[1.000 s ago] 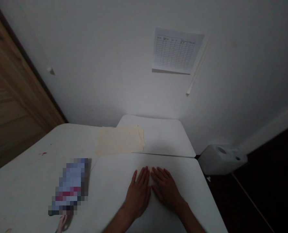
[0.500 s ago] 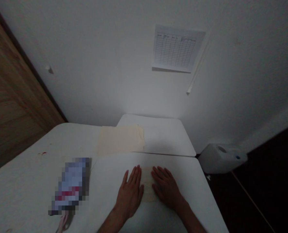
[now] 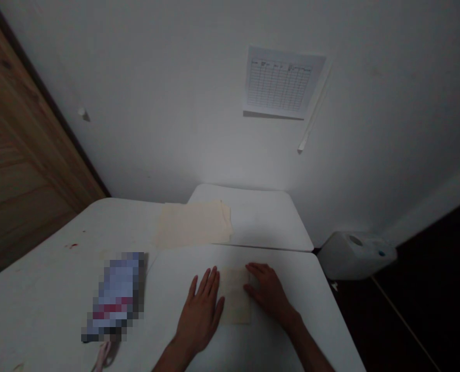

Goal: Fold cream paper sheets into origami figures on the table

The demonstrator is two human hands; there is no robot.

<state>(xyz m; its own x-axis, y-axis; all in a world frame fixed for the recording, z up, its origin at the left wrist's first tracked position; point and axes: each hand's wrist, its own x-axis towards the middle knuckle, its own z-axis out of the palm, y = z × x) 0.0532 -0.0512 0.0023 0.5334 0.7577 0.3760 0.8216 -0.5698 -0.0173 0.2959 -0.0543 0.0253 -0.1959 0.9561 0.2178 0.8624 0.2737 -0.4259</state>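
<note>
A small beige rectangle of thin sheet point(image 3: 234, 299) lies flat on the white tabletop between my hands; I cannot tell if it is cloth or paper. My left hand point(image 3: 201, 312) rests flat along its left edge, open, fingers stretched out and thumb apart. At the right edge is my right hand point(image 3: 269, 292), its fingertips and thumb touching the sheet near the upper corner. That hand is open too, with the thumb away from slightly bent fingers. A larger beige piece point(image 3: 193, 223) of similar look lies flat beyond them, its right end creased.
White tables point(image 3: 261, 217) stand against the wall. A blurred-out blue and white item point(image 3: 116, 294) with a pinkish strap point(image 3: 104, 354) lies at left. A printed chart point(image 3: 280, 82) hangs on the wall. A white plastic container point(image 3: 356, 256) sits beyond the right edge. Wooden door at left.
My left hand has slid left and slightly down, baring more of the sheet. My right hand has shifted a little, its fingers drawn closer together at the sheet's edge.
</note>
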